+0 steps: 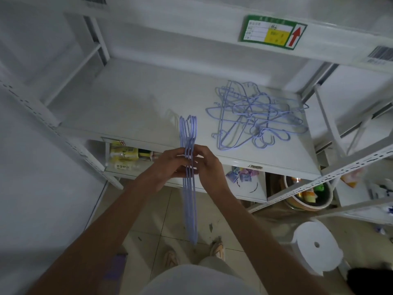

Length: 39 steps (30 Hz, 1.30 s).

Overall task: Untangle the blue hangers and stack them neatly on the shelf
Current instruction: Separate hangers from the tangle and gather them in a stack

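Both hands meet at frame centre: left hand [170, 165] and right hand [207, 165] each w/ fingers curled round a bunch of blue hangers [190, 188], clamped from 9 and 3 o'clock. Bunch's long axis runs 12–6 o'clock, hooks toward the shelf [127, 107], lower end hanging over the floor. Tangled pile [255, 116] lies on the shelf at approx. 2 o'clock from the grip, nearer the right hand; bare shelf for stacking probably at 11 o'clock.

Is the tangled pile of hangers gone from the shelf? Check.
No, the tangled pile lies on the shelf, right of the bundle both hands grip.
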Available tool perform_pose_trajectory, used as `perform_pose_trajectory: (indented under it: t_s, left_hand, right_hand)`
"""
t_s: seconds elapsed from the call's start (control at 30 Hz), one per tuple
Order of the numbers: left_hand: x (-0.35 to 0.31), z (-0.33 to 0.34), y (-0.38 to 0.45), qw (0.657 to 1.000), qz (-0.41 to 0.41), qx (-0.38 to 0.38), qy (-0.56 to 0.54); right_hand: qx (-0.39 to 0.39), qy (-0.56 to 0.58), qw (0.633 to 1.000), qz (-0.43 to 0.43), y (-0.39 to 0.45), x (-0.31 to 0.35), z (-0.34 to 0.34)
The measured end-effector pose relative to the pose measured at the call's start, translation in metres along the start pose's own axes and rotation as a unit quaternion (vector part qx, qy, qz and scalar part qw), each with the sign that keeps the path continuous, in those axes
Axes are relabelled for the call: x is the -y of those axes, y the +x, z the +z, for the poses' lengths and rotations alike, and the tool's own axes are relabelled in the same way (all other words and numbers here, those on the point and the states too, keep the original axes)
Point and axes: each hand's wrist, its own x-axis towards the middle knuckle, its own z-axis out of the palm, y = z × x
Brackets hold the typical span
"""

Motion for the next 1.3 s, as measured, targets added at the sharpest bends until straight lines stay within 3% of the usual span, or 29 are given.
perform_pose_trajectory:
  t_s: [0.1, 0.3, 0.6, 0.8, 1.1, 1.2, 1.3]
  left_hand:
    - [0.002, 0.004, 0.002, 1.000, 0.001, 0.015, 0.011]
    - [-0.005, 0.012, 0.012, 0.999, 0.011, 0.036, -0.004]
    - [-0.018, 0.054, 0.045, 0.997, -0.046, 0.029, -0.048]
    - [-0.034, 0.076, 0.070, 0.999, -0.047, 0.008, -0.009]
    - [-0.063, 0.098, 0.105, 0.997, -0.035, -0.025, -0.066]
    - [-0.067, 0.098, 0.112, 0.995, -0.029, -0.024, -0.090]
    - [-0.070, 0.096, 0.118, 0.994, -0.038, -0.022, -0.103]
  right_hand:
    - [-0.018, 0.059, 0.997, 0.037, -0.005, 0.002, 0.001]
    - [-0.015, -0.005, 1.000, -0.027, 0.000, 0.003, -0.023]
    - [-0.012, 0.042, 0.999, -0.026, 0.016, 0.004, -0.073]
    - [0.055, 0.112, 0.992, -0.035, 0.049, 0.006, -0.110]
    - [-0.046, 0.108, 0.983, 0.143, 0.160, 0.000, -0.220]
    - [-0.028, 0.136, 0.962, 0.236, 0.203, -0.006, -0.241]
    - [-0.077, 0.066, 0.957, 0.273, 0.239, -0.016, -0.237]
